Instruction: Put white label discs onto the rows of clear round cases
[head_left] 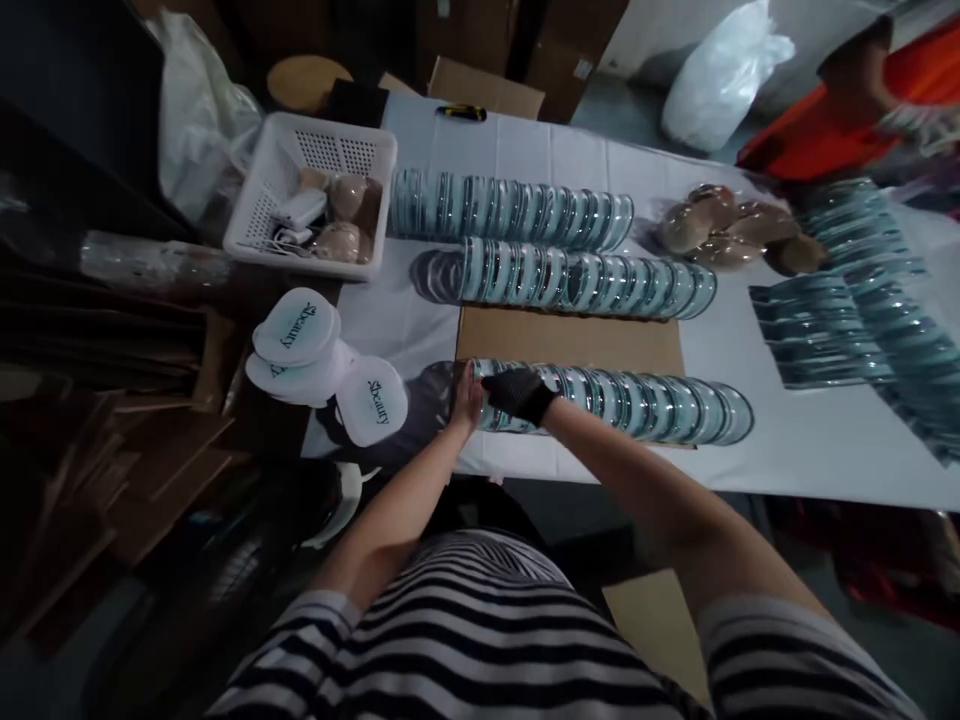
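A row of clear, shiny round packages (645,405) with pale teal bands lies along the table's near edge. My bare left hand (466,400) is against the left end of this row, its fingers upright and fairly straight. My right hand (517,392), in a dark glove, lies over the same end with its fingers closed together at the first packages. The fingertips are small and dark here, so the exact thing between them is hidden. Left of my hands are stacked white rounded cards (300,330) printed "beauty", with another white card (373,402) beside them.
Two more package rows (585,280) lie behind, near a cardboard sheet (570,338). A white basket (382,170) holds beige cups and a white device. Beige cups (731,230) and more packages (825,330) lie right. A yellow-black cutter (461,112) is at the back; a person in orange (825,120) is far right.
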